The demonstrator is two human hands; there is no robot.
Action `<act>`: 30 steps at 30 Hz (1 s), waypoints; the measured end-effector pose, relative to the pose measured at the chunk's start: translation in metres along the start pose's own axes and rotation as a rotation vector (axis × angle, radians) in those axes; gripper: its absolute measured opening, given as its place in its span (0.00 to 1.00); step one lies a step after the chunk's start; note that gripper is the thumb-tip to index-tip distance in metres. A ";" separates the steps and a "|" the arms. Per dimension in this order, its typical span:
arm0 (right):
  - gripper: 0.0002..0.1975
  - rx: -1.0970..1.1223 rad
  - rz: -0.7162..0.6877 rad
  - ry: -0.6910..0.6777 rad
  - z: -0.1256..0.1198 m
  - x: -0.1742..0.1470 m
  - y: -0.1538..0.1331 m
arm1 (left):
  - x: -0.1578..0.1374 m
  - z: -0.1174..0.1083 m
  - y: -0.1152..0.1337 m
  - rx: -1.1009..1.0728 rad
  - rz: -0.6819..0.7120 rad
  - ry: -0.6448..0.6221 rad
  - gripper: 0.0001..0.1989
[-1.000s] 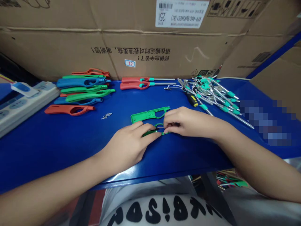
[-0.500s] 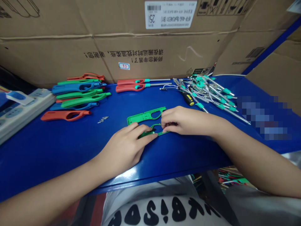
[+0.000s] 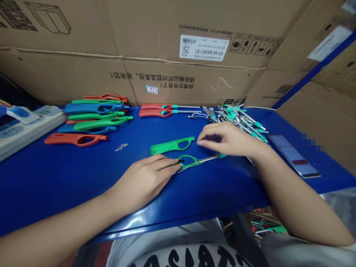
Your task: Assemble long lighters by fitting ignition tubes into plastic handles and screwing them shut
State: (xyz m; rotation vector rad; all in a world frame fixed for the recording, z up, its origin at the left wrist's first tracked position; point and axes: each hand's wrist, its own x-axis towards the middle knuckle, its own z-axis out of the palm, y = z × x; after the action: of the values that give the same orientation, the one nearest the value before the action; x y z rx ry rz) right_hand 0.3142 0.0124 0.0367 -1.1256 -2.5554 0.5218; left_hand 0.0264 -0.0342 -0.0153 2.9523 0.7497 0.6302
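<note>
The left hand (image 3: 151, 176), fingers closed around a green lighter shell (image 3: 194, 163), presses it to the worktop (image 3: 69, 178). The metal tube (image 3: 209, 159) at its front could slip out if the shell tilts; beyond, the right hand (image 3: 224, 138) hovers loosely curled, apparently empty.

Bare arms and hands, with a pale shirt (image 3: 164, 237) printed in black
The shirt shows below the near edge of the worktop (image 3: 236, 193), whitish grey, soft and loosely creased, plain higher up and crossed lower down by a row of lettering (image 3: 204, 256) in thick, rounded, balloon-like black shapes, cut off by the bottom of the view so that the whole wording cannot be read; more pale grey cloth (image 3: 300, 254) lies below the right elbow, sleeve or other garment impossible to tell; both forearms are bare and slim, and the left hand (image 3: 150, 176) and right hand (image 3: 222, 137) are ungloved, with slender fingers
</note>
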 end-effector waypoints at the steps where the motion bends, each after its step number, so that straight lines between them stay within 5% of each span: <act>1: 0.11 -0.169 0.123 0.118 -0.005 -0.001 0.006 | -0.001 0.001 -0.001 -0.001 0.008 0.030 0.14; 5: 0.14 -0.521 0.719 0.318 -0.028 -0.011 0.033 | -0.003 0.003 -0.003 0.035 0.038 0.052 0.14; 10: 0.11 -0.530 0.963 0.182 -0.045 -0.024 0.066 | -0.003 0.003 -0.001 0.025 0.004 0.046 0.15; 30: 0.11 -0.430 0.864 0.534 -0.013 -0.015 0.139 | 0.003 -0.006 -0.006 -0.152 -0.246 -0.001 0.20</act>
State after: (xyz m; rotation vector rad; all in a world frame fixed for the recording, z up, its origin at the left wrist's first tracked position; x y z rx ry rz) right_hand 0.4186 0.0911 -0.0148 -2.1694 -1.6660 -0.1811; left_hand 0.0238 -0.0283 -0.0098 2.6666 0.9964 0.6350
